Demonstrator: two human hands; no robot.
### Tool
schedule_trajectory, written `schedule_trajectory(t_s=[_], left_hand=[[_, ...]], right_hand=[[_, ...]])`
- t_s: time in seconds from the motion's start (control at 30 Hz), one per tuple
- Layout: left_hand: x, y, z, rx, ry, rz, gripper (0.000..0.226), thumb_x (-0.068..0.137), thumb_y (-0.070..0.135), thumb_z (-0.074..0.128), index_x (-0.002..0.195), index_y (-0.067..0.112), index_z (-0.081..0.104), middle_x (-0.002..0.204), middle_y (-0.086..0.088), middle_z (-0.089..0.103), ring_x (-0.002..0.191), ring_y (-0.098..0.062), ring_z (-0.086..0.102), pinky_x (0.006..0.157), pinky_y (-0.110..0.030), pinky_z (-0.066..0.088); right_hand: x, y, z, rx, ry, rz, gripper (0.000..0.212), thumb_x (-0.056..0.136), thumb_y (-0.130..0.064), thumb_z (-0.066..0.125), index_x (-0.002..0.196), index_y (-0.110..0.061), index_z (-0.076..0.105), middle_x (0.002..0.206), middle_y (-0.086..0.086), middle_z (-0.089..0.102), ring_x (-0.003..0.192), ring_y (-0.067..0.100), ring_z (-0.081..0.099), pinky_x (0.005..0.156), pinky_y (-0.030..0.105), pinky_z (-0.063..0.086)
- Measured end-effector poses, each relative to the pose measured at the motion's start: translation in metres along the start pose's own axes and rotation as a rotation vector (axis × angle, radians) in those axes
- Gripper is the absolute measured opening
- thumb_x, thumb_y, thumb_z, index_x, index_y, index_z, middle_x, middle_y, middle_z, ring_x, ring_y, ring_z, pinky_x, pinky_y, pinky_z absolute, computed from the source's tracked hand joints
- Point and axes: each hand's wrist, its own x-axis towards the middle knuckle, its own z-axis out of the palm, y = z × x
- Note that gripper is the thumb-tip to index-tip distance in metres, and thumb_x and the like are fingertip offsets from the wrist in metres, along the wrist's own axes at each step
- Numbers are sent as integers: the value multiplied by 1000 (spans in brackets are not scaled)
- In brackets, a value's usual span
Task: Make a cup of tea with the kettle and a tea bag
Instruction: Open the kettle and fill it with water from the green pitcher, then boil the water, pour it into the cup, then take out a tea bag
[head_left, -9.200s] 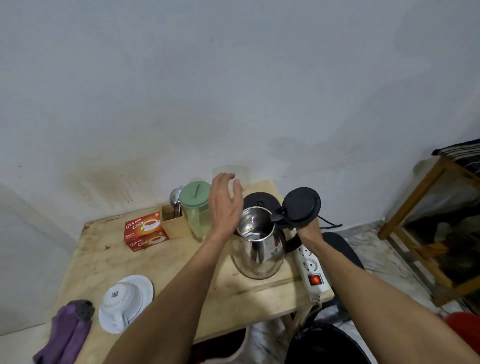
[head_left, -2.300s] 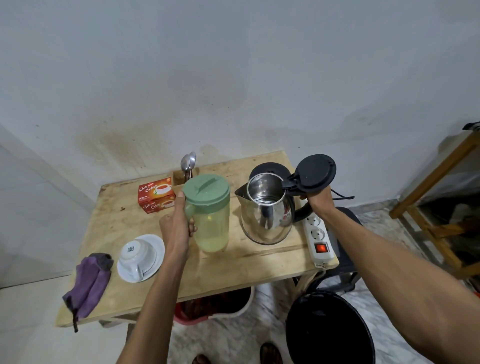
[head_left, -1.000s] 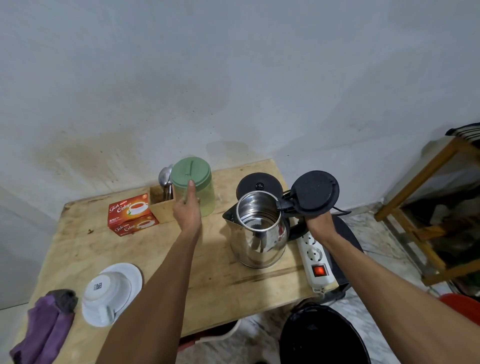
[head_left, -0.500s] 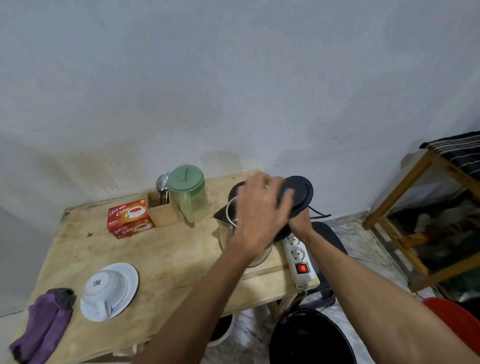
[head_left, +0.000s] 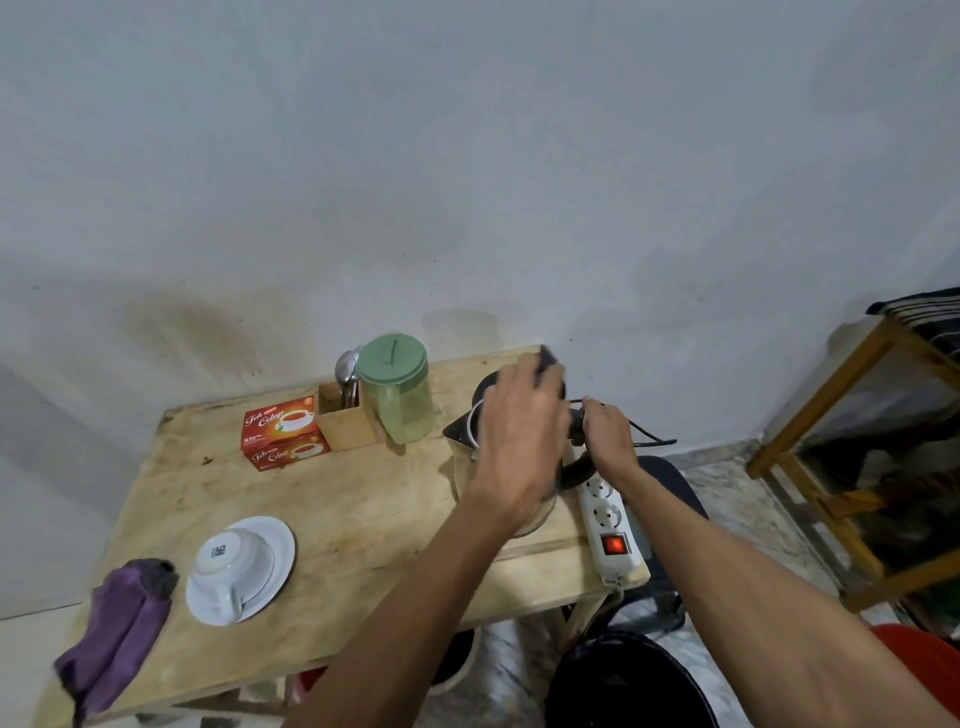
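Bare wood mid-table; pitcher, tea box crowd back edge, cup front-left

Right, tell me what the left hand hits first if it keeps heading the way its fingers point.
Most likely the kettle's black lid, just past the left hand's fingertips above the kettle. Blur hides whether they already touch.

Wooden table bears kettle, jug, tea box, saucer, cloth.
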Motion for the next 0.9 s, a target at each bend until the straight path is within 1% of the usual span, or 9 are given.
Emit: schedule_trajectory(t_s=[0.07,0.1,0.17,0.23,0.37,0.47,0.6,0.77,0.9], left_hand=[[-13,-20,-4,-102,-53,-207,42,90,25,64,129,11,58,116,-7,57,102,-26,54,87,-41,49],[-24,-33,0,-99,-56,-292,47,92,32,61,134,13,53,117,-6,55,105,-25,51,90,-40,48],[-37,-48,7,-12,-187,-383,54,95,41,54,140,15,45,121,-5,54,111,-25,48,92,-38,44],[-44,-51,14,61,-286,-380,56,95,46,50,141,15,43,126,-5,52,118,-26,46,94,-39,42],[-50,-51,20,152,-303,-363,54,97,48,45,140,16,42,133,-5,46,123,-25,43,95,-38,38],[-51,-57,22,185,-259,-337,54,97,51,43,141,19,44,137,-3,44,126,-23,41,97,-38,35],[-51,-63,21,195,-280,-315,56,96,52,44,142,21,44,142,-2,41,130,-22,39,99,-39,34],[-48,-83,15,111,-289,-330,56,95,56,44,144,29,44,152,-4,37,140,-22,32,110,-46,29],[-53,-103,20,-153,-84,-446,59,95,61,36,143,26,43,145,-5,47,135,-22,41,108,-47,32]], right_hand=[[-3,-4,-3,-7,-1,13,37,94,-24,36,59,-14,39,67,5,48,63,23,41,58,38,33],[-3,-4,-5,-16,-7,19,37,95,-23,36,59,-14,37,66,5,46,63,22,39,57,37,29],[-2,-4,-4,-9,-9,18,35,95,-23,37,61,-13,37,68,6,46,65,23,39,58,37,29],[-1,-2,-3,-1,-23,35,33,93,-25,37,64,-11,43,72,9,51,68,25,43,62,37,33],[-1,-1,-2,-17,-37,52,33,94,-29,37,73,-8,53,80,13,58,73,25,49,66,38,37],[0,-4,-6,1,-62,69,33,93,-26,40,70,-8,55,77,13,58,70,25,50,65,36,38],[5,-6,-8,44,-110,100,34,89,-26,43,74,-5,65,75,17,66,66,28,61,72,40,49],[9,-7,1,105,-44,134,31,92,-26,46,82,-4,66,86,16,66,68,28,62,70,40,53],[19,-19,0,137,-2,155,29,91,-25,46,73,-7,59,77,13,62,63,30,60,67,39,50]])
